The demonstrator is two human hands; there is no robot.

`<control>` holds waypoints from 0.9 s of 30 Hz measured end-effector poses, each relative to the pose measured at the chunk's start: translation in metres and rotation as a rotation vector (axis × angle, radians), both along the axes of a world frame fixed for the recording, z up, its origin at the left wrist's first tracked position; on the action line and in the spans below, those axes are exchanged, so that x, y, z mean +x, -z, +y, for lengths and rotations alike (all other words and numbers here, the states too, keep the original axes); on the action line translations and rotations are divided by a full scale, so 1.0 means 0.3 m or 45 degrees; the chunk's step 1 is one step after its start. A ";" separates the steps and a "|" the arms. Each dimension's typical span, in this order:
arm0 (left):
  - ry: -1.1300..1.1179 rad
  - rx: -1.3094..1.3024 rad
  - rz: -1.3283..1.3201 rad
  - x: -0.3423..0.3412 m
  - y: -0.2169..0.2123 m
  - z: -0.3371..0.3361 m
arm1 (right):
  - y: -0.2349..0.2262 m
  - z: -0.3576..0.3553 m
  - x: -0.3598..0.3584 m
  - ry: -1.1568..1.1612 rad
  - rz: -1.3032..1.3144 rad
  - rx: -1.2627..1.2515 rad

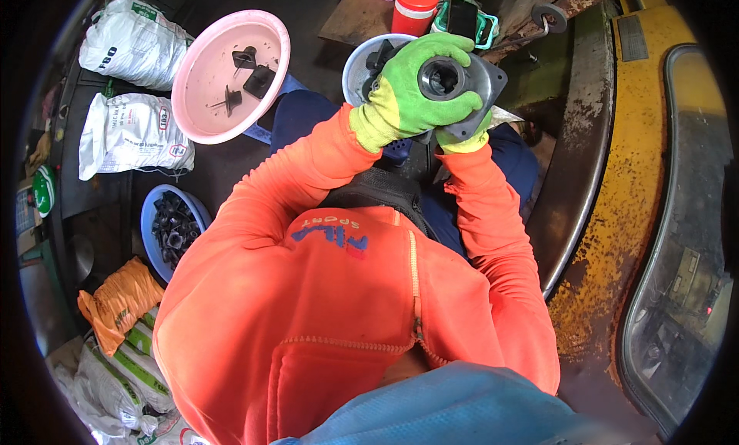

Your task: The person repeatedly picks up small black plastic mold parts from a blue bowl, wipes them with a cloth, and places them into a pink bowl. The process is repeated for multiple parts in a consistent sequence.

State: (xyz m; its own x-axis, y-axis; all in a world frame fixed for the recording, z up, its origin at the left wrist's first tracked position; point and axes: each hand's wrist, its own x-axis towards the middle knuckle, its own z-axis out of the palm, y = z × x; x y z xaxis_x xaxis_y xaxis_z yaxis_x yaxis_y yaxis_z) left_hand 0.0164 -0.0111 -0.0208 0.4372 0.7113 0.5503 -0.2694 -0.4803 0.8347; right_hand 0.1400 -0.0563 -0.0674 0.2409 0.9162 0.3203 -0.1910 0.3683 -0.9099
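left hand (408,87) is closed round the collar (462,81) of the dark part (480,81), one digit over the top, one below; looks like the collar just gives it a good hold. right hand (467,139) is under the part, mostly hidden; can't tell how its fingers sit, but prob steadies from below. part is up in front of the person, btwn left leg (304,115) & right leg (509,172), opening in view, maybe so it's easy to look into.

pink basin (202,64) is by the left leg w/ a few dark pcs (259,81) lying in it; wide + shallow, so prob easy to pick from. bowl (352,74) is just past left hand, partly blocked, also w/ dark pcs; close in, prob for short reach. blue tub (148,231), off to the left, is packed w/ small pcs (175,231); sides keep them together. red jug (414,12) & phone (462,18) are beyond the bowl, maybe to stay out of the way.
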 end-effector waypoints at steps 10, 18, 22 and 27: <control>0.443 0.218 0.192 -0.058 -0.030 0.066 | -0.106 -0.053 0.043 0.095 -1.321 0.426; 1.025 -0.012 0.275 -0.096 -0.047 0.108 | -0.039 -0.102 0.036 -0.376 -0.965 0.173; 1.506 -0.108 0.223 -0.063 -0.056 0.125 | 0.015 -0.138 -0.003 -0.231 -0.962 0.162; 1.291 0.299 0.292 -0.034 -0.116 0.196 | -0.066 -0.107 0.005 -0.022 -1.033 0.276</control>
